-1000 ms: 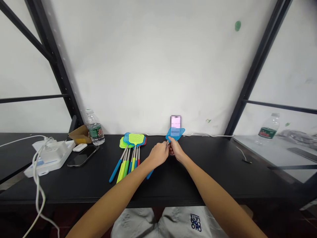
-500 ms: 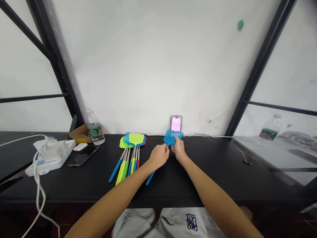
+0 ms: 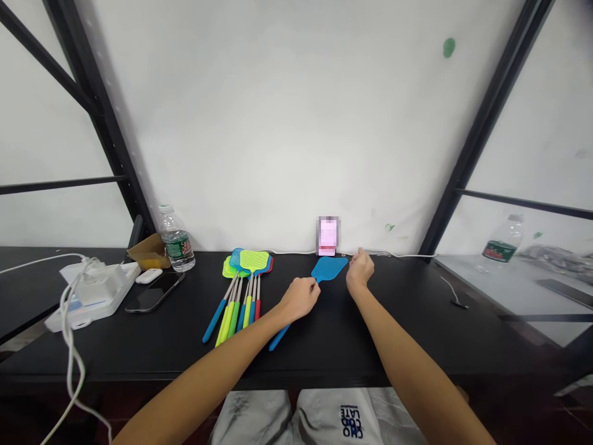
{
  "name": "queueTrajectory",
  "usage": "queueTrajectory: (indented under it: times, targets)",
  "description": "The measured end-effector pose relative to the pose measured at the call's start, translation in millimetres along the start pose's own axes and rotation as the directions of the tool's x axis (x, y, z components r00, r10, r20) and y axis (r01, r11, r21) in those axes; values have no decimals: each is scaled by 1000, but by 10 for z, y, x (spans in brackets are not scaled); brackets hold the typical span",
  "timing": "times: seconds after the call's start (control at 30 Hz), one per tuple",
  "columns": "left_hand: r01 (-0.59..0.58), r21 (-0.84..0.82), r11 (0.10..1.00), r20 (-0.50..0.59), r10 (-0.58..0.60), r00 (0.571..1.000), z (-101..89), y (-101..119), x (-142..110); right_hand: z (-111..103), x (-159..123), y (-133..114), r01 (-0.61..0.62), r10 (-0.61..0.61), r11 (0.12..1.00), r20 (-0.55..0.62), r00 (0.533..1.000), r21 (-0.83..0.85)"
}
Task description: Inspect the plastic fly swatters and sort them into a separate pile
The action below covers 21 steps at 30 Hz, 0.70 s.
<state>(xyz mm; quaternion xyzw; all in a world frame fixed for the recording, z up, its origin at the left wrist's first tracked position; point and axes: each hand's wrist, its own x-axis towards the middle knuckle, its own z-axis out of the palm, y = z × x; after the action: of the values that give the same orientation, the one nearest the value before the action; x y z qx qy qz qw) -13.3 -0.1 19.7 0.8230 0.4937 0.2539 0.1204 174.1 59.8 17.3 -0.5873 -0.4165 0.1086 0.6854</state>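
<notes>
My left hand (image 3: 300, 297) is closed around the neck of a blue fly swatter (image 3: 330, 268), just below its mesh head. The swatter's blue handle slants out below my left wrist toward the front of the table. Off to the right of the swatter head, my right hand (image 3: 360, 270) is apart from it, fingers loosely bent and nothing seen in them. A group of fly swatters (image 3: 254, 261) lies left of my hands, their yellow, blue and red heads overlapping at the back and their coloured handles fanned forward.
A phone (image 3: 328, 236) with a blurred pink screen leans on the wall behind the swatter. To the left are a water bottle (image 3: 177, 241), a dark phone (image 3: 155, 292), a white earbud case (image 3: 149, 276), a cardboard box (image 3: 149, 250) and a power strip (image 3: 104, 290) with white cables.
My right hand has let go of the blue swatter's head and moved right. The head now tilts toward the right, with my left hand still on its neck.
</notes>
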Motion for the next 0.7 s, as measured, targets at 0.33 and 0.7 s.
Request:
queueTrajectory:
  times: [0.33, 0.7]
  targets:
    - [22, 176, 984, 61, -33, 998, 74, 37, 14, -55, 15, 14, 556, -629, 651, 42, 776, -517]
    - [-16, 226, 974, 81, -2, 997, 119, 28, 24, 84, -130, -5, 750, -628, 407, 436, 645, -522]
